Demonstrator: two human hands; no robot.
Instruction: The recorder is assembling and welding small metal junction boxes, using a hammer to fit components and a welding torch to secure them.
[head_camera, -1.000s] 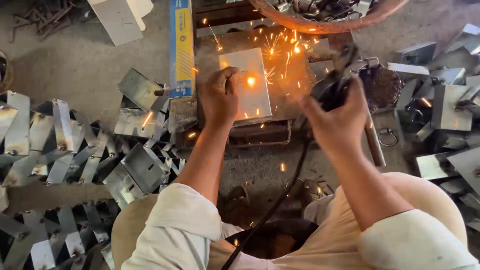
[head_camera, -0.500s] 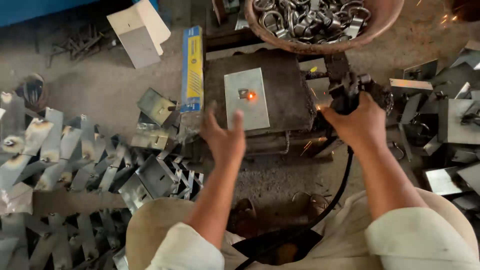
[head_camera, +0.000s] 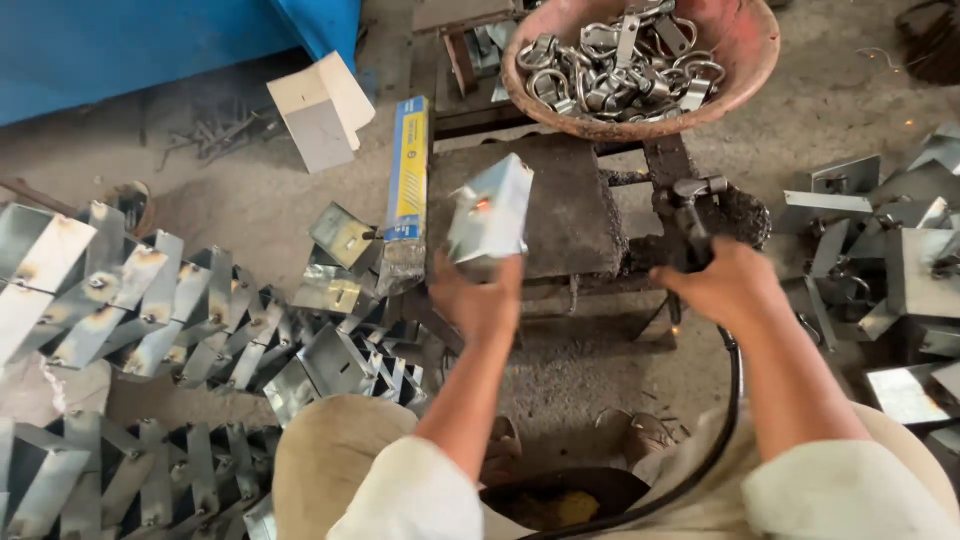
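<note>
Off past the left fingers: nested rows of folded sheet-metal brackets (head_camera: 150, 300) all over the floor, then a blue-and-yellow box of welding rods (head_camera: 408, 170) just beyond the fingertips. Left hand (head_camera: 478, 300) clamped round the bottom edge of a small folded steel plate (head_camera: 490, 210), lifted off the dark steel work block (head_camera: 560, 215) and tilted, with a weld spot glowing orange right above the fingers. Bare skin that close to a fresh weld looks like a burn waiting to happen if the grip creeps upward, and a flinch would probably drop the plate onto the bracket pile. Up past both hands, a clay-coloured bowl of metal rings (head_camera: 640, 60). Right hand (head_camera: 725, 285) wrapped tight on the welding electrode holder (head_camera: 695, 215), black cable (head_camera: 730, 400) trailing back toward the lap. Holder tip parked near the block, so a stray touch could arc. More brackets (head_camera: 900, 260) beyond the right fingers.
</note>
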